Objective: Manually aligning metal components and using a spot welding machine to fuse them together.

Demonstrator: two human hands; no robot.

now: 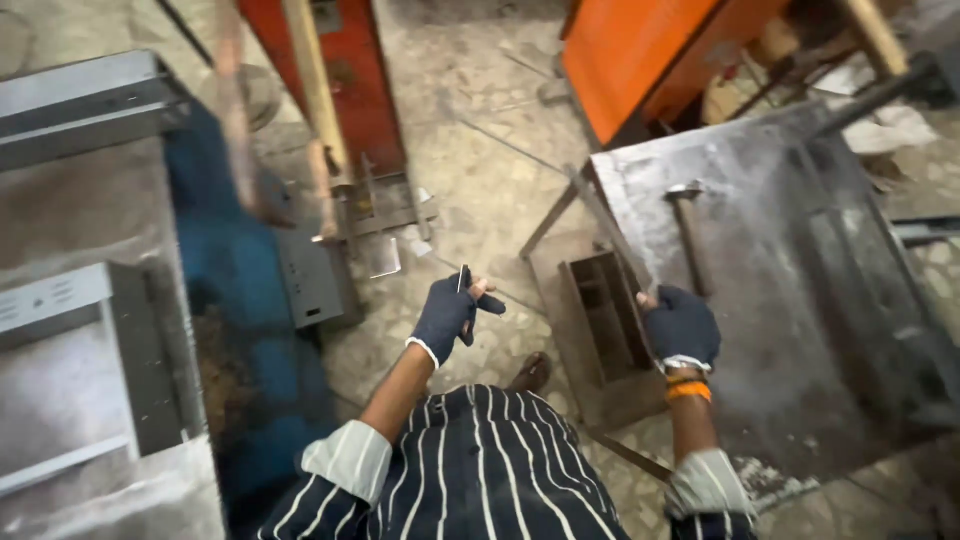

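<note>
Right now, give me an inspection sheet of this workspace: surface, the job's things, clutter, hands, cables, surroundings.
Surface: grey metal table at right, scuffed and dusty; speckled stone floor below.
Job's things: thin metal strip running along the table's left edge; small thin piece, too small to identify.
Clutter: hammer lying on the table; open metal box on the floor; metal offcuts near the red frame.
Hands: both gloved; left hand pinches the small thin piece; right hand grips the strip at the table edge.
Cables: nothing seen.
Surroundings: red frame, orange machine, grey sheet-metal cabinets at left.
</note>
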